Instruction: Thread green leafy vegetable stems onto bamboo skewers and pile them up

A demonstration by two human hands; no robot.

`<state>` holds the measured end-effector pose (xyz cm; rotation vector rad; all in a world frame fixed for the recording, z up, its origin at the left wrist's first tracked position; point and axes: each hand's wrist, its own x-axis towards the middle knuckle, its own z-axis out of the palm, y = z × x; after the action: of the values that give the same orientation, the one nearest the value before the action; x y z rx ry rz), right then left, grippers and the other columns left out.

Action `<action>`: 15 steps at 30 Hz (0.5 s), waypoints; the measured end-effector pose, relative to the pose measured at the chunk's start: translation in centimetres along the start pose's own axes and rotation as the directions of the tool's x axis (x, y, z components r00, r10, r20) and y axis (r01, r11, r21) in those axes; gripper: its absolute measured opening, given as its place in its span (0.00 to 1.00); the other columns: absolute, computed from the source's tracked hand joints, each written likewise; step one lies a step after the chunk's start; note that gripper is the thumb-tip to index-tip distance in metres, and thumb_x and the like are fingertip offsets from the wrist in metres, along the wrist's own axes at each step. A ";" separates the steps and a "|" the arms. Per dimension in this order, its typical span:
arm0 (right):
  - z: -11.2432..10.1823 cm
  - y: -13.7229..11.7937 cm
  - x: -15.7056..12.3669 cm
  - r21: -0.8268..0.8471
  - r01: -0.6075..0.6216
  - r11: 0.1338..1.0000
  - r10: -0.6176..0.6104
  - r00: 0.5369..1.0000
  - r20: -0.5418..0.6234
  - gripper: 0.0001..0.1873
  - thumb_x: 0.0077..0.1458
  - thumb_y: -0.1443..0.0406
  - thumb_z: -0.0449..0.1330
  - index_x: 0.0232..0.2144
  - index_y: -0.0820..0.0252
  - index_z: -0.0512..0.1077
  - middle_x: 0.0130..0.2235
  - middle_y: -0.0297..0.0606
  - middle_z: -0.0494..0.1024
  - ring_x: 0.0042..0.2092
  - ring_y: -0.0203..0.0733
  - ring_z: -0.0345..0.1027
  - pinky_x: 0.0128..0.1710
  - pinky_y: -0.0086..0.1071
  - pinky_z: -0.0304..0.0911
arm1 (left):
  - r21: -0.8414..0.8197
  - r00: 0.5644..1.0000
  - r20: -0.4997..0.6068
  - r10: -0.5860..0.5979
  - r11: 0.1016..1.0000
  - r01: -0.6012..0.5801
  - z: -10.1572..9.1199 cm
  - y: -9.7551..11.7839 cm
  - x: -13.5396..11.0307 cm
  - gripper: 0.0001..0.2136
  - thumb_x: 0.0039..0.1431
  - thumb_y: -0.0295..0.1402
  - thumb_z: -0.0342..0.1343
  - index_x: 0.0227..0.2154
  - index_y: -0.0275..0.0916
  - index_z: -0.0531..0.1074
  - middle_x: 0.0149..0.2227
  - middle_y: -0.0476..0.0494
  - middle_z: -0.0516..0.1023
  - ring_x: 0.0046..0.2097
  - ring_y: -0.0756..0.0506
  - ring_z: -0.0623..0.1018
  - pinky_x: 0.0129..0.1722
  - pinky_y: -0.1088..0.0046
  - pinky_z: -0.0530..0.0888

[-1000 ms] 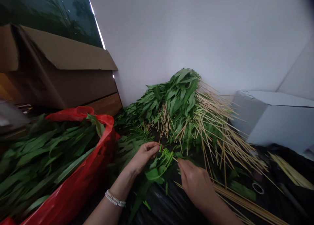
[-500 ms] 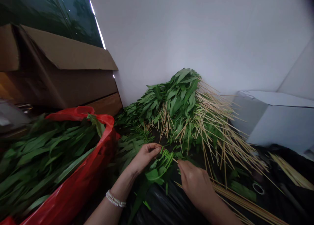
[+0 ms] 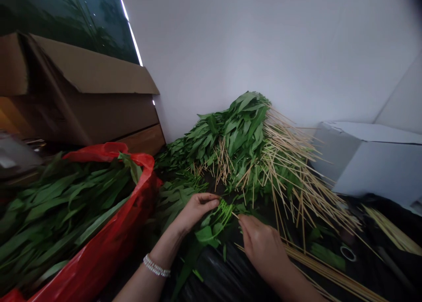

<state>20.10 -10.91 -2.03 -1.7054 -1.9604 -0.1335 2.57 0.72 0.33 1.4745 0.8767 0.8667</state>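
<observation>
My left hand [image 3: 200, 210], with a beaded bracelet on its wrist, pinches the upper end of a small bunch of green stems [image 3: 225, 212]. Leaves [image 3: 208, 236] hang below the stems. Just to the right, my right hand [image 3: 260, 245] has its fingers closed round a thin wooden skewer [image 3: 235, 216], whose tip points at the stems. Most of that skewer is hidden by the hand. Behind both hands rises a heap of leafy greens [image 3: 245, 121], with many pale skewers [image 3: 296, 161] sticking out to the right.
At left a red plastic bag [image 3: 121, 240] is full of long leaves [image 3: 59, 205], with an open cardboard box [image 3: 108, 113] behind it. A white box [image 3: 379, 161] stands at right. Loose skewers [image 3: 329, 269] and a roll of tape [image 3: 348, 253] lie at lower right on black plastic [image 3: 224, 275].
My left hand has shifted very slightly to the right along the stems, its thumb tip lower. My right hand with the skewer is almost unmoved.
</observation>
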 end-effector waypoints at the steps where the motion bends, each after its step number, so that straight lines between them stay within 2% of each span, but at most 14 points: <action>1: 0.0 0.0 0.0 0.002 0.000 1.000 0.000 1.000 0.001 0.13 0.61 0.71 0.46 0.40 0.57 0.68 0.32 0.34 0.75 0.34 0.40 0.72 0.31 0.30 0.57 | -0.018 1.000 -0.012 -0.027 0.999 0.027 0.0 -0.1 0.0 0.17 0.38 0.42 0.68 0.29 0.35 0.80 0.29 0.46 0.78 0.31 0.49 0.71 0.35 0.74 0.66; 6: 0.1 -0.2 -0.1 -0.011 0.002 1.000 -0.001 1.000 0.015 0.13 0.61 0.71 0.45 0.40 0.57 0.69 0.31 0.35 0.75 0.34 0.40 0.72 0.31 0.30 0.57 | -0.024 0.998 0.029 -0.058 0.998 0.058 -0.2 -0.7 0.2 0.14 0.38 0.41 0.69 0.23 0.34 0.78 0.23 0.49 0.74 0.26 0.52 0.68 0.31 0.76 0.64; 15: 0.3 -0.4 -0.1 -0.045 -0.021 0.999 0.024 0.998 0.057 0.13 0.59 0.73 0.47 0.39 0.57 0.69 0.32 0.34 0.76 0.33 0.39 0.71 0.30 0.29 0.55 | 0.006 0.995 0.067 -0.076 0.997 0.076 -0.1 -1.0 0.2 0.14 0.39 0.41 0.68 0.23 0.34 0.77 0.23 0.50 0.73 0.26 0.53 0.66 0.29 0.77 0.63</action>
<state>19.62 -10.98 -2.22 -1.7770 -1.9925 -0.1219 2.53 0.98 -0.61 1.4558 0.8794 0.7556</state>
